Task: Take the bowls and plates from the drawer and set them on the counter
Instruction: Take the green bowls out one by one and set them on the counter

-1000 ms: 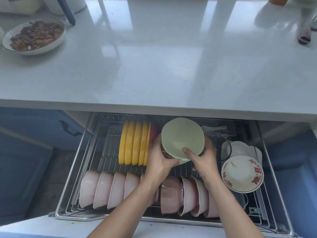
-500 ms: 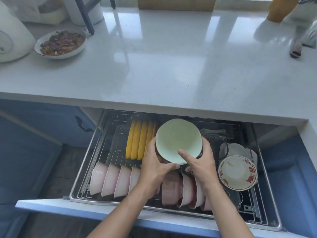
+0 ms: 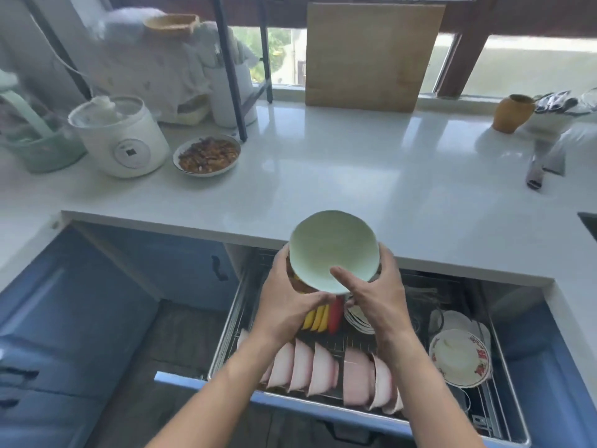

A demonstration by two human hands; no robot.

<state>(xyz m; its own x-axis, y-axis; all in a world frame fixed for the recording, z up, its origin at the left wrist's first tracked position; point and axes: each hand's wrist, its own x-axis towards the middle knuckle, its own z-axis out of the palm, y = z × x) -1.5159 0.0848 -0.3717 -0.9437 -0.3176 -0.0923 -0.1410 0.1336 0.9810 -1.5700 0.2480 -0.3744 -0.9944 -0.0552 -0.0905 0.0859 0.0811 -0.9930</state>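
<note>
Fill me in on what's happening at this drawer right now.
A person is unloading dishes from an open drawer under the counter. Both hands, left hand and right hand, hold a pale green bowl at the counter's front edge, not yet set down. Pink bowls, yellow plates and a flower-patterned bowl sit in the rack. The counter already carries a plate of food and a rice cooker.
</note>
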